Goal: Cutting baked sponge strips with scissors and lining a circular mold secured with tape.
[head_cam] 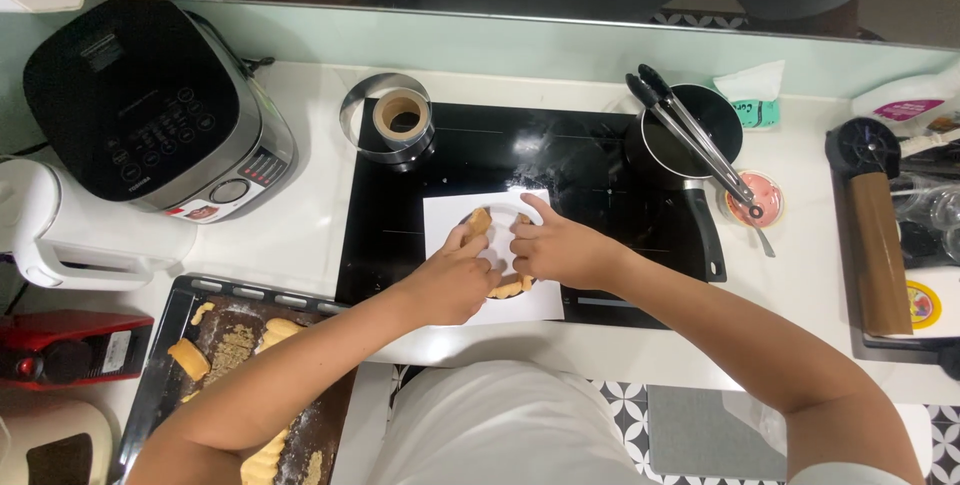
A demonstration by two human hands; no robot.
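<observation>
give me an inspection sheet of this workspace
surface: white counter with a black cooktop
job's things: biscuits stood in a ring on white paper
clutter: baking tray with biscuits and crumbs, metal ring, tape roll, pan with tongs across it, pink dish, rice cooker, kettle
grippers: left hand and right hand both on the biscuits
cables: nothing seen
surroundings: patterned floor tiles
</observation>
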